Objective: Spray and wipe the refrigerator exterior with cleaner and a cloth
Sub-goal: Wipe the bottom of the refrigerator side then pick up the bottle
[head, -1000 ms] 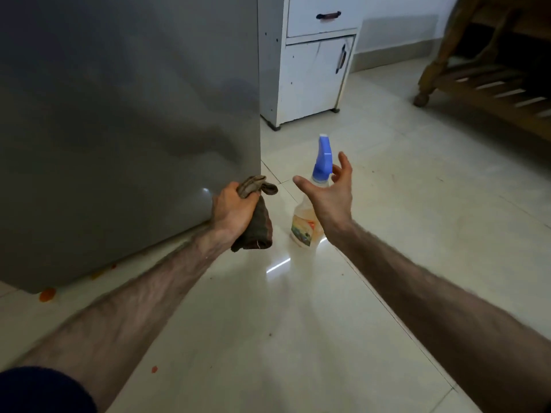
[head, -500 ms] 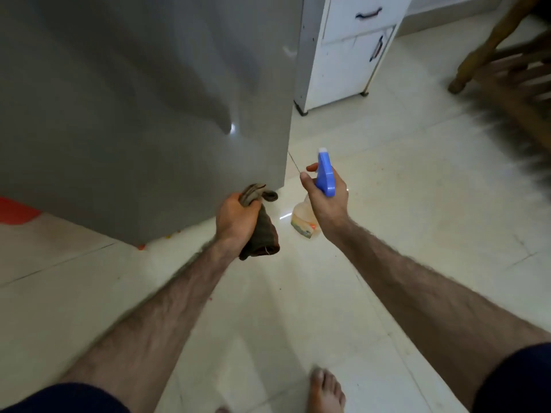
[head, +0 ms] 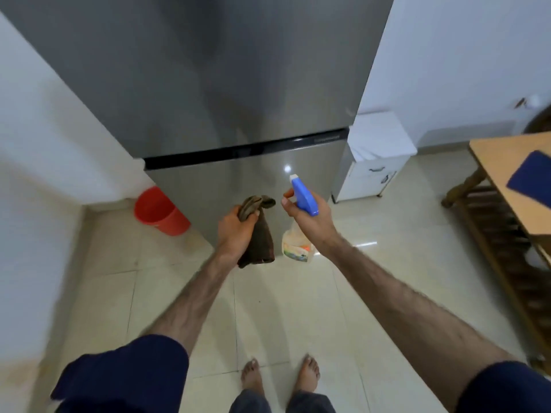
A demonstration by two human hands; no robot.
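Observation:
A tall grey refrigerator (head: 208,84) stands straight ahead, with a black band between its upper and lower doors. My left hand (head: 235,231) grips a bunched brown cloth (head: 258,236) that hangs down in front of the lower door. My right hand (head: 310,220) holds a spray bottle (head: 299,225) by its neck. The bottle has a blue trigger head with a white nozzle pointing up and to the left, and a pale body with a coloured label. Both hands hover a short way in front of the lower door, close together.
A red bucket (head: 159,211) sits on the tiled floor left of the refrigerator, by a white wall (head: 44,129). A white cabinet (head: 372,165) stands right of it. A wooden table (head: 512,180) with a dark blue object is at the far right. My bare feet (head: 280,377) show below.
My right hand closed on the spray bottle and lifted it off the floor. My view rose from near the floor to standing height, facing the refrigerator front. The cloth stayed in my left hand.

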